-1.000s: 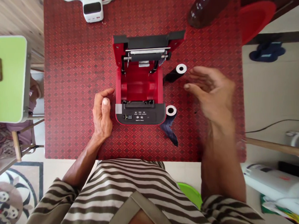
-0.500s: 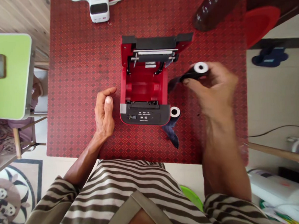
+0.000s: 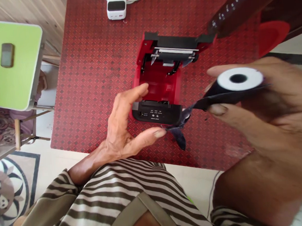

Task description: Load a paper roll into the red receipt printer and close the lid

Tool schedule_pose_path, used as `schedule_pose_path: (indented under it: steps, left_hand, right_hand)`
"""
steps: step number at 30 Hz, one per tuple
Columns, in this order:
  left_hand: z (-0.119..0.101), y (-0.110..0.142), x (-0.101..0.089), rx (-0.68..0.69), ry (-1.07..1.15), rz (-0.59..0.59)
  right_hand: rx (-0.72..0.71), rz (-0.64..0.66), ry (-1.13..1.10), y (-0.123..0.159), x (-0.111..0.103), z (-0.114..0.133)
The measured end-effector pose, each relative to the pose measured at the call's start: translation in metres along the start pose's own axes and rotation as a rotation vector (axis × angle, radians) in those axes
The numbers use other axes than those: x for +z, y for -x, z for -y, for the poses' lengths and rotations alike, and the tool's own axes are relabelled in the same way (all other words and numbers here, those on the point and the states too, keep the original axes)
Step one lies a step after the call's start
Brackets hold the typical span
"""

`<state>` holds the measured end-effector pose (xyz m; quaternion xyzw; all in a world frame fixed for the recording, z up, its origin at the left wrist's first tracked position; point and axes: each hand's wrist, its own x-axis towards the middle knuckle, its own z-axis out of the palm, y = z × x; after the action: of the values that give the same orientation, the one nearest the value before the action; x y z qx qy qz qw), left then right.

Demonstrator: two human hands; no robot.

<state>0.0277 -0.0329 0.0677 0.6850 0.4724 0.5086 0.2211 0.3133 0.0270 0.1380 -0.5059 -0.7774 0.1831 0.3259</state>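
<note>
Fingers of my right hand point(image 3: 268, 105) are wrapped around a roll point(image 3: 237, 83), thumb below and the others curled over the top, gripping it close to the camera. Its white end with a dark core hole faces me, and its outside is black. A loose black tail point(image 3: 189, 112) of the roll stretches left and down from it, towards the printer's front right corner.

At left, my left hand point(image 3: 123, 128) is raised with fingers spread apart, holding nothing. Its forefinger points up beside the printer's left side, and its thumb reaches right, under the printer's front edge, with the tip just beside a crumpled black strip point(image 3: 179, 136) on the cloth. Whether the thumb touches that strip I cannot tell.

Between my hands sits the red printer point(image 3: 162, 88) with its lid point(image 3: 174, 43) swung open and back, showing an empty red bay. Its dark front panel point(image 3: 156, 114) carries small buttons.

Everything rests on a table under a red patterned cloth point(image 3: 92, 69). At the far edge lies a white device point(image 3: 116, 4) with cables. A dark object point(image 3: 236, 9) crosses the upper right corner. Off the table at left stands a green-topped stool point(image 3: 13, 80) with a small object point(image 3: 7, 55) on it.
</note>
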Motion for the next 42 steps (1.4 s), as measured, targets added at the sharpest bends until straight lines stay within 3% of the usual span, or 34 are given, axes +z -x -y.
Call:
schedule_pose_path:
  steps: [5,10,17,22,25,32,42]
  left_hand:
    - [-0.006,0.008,-0.004,-0.037,0.187,0.065]
    - [-0.011,0.016,0.004,-0.122,0.187,-0.011]
    - [-0.012,0.004,0.008,-0.088,-0.052,0.063]
    - [-0.021,-0.008,0.002,-0.097,-0.276,0.185]
    - [-0.023,-0.015,-0.003,-0.048,-0.394,0.239]
    - [-0.009,-0.019,-0.011,0.079,-0.488,0.317]
    - [0.009,-0.019,-0.002,-0.013,-0.489,0.342]
  right_hand:
    - [-0.087,0.145,0.088,-0.013,0.010,0.007]
    - [-0.240,0.204,0.295,-0.020,0.038,0.009]
    - [0.030,0.484,0.505,-0.042,0.063,0.041]
    - [0.183,0.590,0.558,-0.061,0.072,0.062]
    - [0.160,0.589,0.574,-0.062,0.075,0.055]
    - [-0.084,0.411,0.530,-0.049,0.088,0.015]
    - [0.052,0.486,0.584,-0.071,0.105,0.020]
